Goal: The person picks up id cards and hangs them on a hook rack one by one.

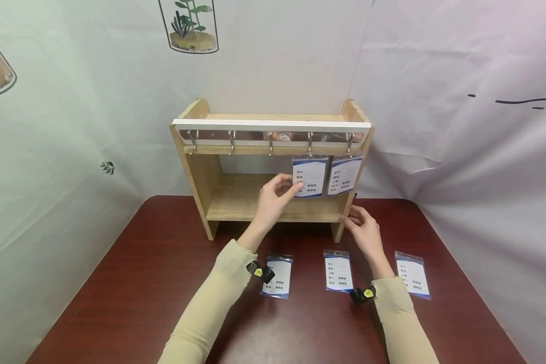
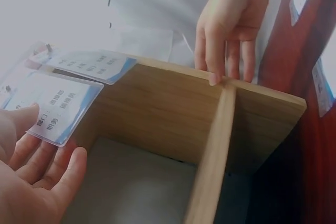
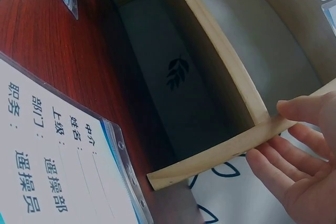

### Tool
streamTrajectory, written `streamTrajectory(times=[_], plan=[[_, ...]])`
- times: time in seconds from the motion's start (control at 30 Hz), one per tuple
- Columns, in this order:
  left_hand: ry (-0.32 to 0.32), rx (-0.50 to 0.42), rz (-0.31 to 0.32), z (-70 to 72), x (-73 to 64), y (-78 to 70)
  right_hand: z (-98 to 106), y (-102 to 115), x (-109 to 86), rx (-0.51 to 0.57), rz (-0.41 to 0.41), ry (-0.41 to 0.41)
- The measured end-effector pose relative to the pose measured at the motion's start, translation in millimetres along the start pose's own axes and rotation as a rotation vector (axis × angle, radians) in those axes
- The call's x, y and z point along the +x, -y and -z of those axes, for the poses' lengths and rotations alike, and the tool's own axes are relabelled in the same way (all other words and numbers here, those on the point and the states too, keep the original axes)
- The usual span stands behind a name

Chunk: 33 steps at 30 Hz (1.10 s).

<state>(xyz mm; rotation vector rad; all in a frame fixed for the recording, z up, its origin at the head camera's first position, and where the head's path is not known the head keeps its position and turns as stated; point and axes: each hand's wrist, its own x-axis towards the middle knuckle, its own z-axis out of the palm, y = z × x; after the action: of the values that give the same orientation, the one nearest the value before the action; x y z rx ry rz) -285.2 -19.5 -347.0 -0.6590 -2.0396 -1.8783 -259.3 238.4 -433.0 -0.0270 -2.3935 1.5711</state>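
My left hand (image 1: 273, 199) pinches the lower left of a clear-sleeved name badge (image 1: 314, 177), thumb in front and fingers behind, as the left wrist view shows. This badge hangs at the second hook from the right on a wooden shelf (image 1: 273, 212). Beside it another badge (image 1: 345, 176) hangs at the rightmost hook. My right hand (image 1: 365, 230) holds the front edge of the shelf's right side panel (image 3: 236, 145), thumb on the edge and fingers along the outer face.
A white rail with several metal hooks (image 1: 270, 144) spans the shelf's upper front. On the dark red table (image 1: 164, 283) lie three more badges: one by the left wrist (image 1: 277, 277), a middle badge (image 1: 338, 271) and a right badge (image 1: 413, 274). Pale printed cloth (image 1: 282, 65) surrounds the table.
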Motion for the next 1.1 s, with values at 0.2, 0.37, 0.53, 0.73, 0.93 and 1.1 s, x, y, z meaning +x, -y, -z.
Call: streamTrajectory(times=[0.2,0.37,0.53,0.73,0.93,1.1], plan=[[0.047,-0.015,0.052,3.2,-8.0,7.2,0,0,0.7,0.008,-0.001,0.002],[0.083,0.021,0.079,6.1,-15.9,15.1,0,-1,0.2,0.012,-0.004,0.008],[0.127,0.064,0.098,10.1,-26.7,26.2,-1,-1,-0.3,-0.003,0.008,0.005],[0.197,0.137,0.144,15.8,-38.5,41.3,0,1,0.3,-0.016,0.011,-0.007],[0.234,0.237,0.202,23.7,-49.6,51.4,0,0,1.0,-0.017,0.014,-0.010],[0.283,0.301,0.205,29.5,-58.2,58.9,-1,-1,0.3,-0.014,0.015,-0.005]])
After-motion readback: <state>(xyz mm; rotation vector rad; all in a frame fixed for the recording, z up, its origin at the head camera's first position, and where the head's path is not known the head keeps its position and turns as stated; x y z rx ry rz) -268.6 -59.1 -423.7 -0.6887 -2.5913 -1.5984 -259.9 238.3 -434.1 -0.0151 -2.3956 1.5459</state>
